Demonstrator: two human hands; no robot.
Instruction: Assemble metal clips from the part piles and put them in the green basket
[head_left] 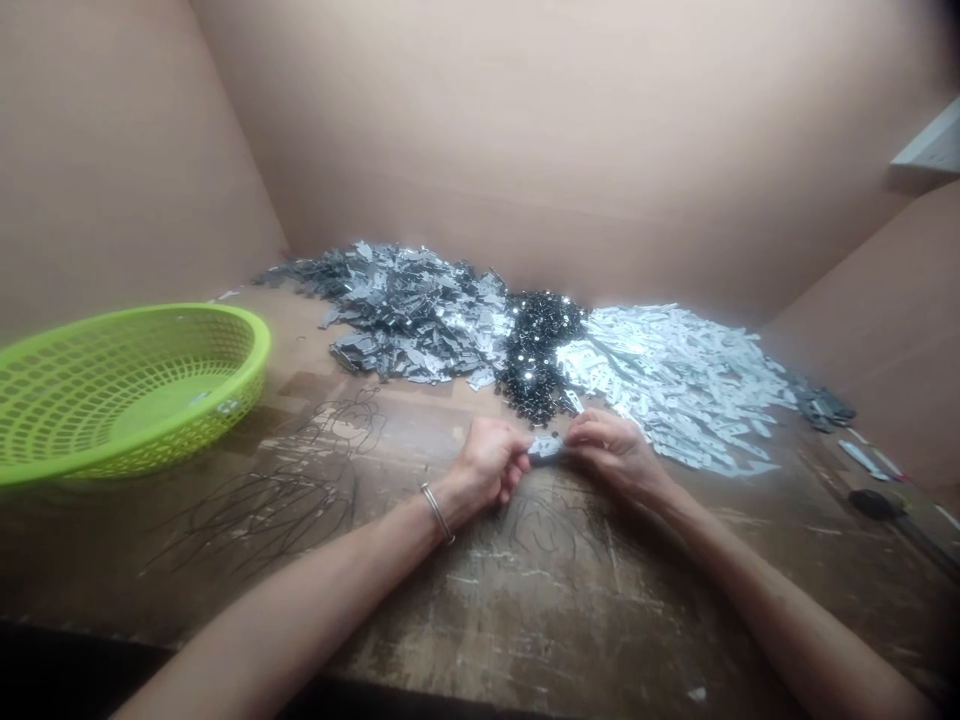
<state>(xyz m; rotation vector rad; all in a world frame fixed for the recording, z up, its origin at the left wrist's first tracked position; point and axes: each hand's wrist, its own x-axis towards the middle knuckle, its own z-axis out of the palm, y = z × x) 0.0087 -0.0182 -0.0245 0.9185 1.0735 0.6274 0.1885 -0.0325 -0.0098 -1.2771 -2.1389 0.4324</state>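
Observation:
My left hand (493,460), with a silver bangle on its wrist, pinches one end of a small flat metal plate (546,446). At the plate's other end the fingers of my right hand (611,447) are closed around its edge. Both hands are held just above the worn table (525,600). Right behind them lies a heap of small black shiny parts (536,350). A pile of grey metal plates (420,310) spreads to its left, and a pile of paler, longer metal strips (682,380) to its right. Fine detail on the held plate is blurred.
A lime-green plastic basket (255,345) stands on the left. At the far right lie a few dark metal pieces (823,405), a white stick-like item (862,460) and a dark round object (874,503). Tan walls (525,130) enclose the table's back and sides.

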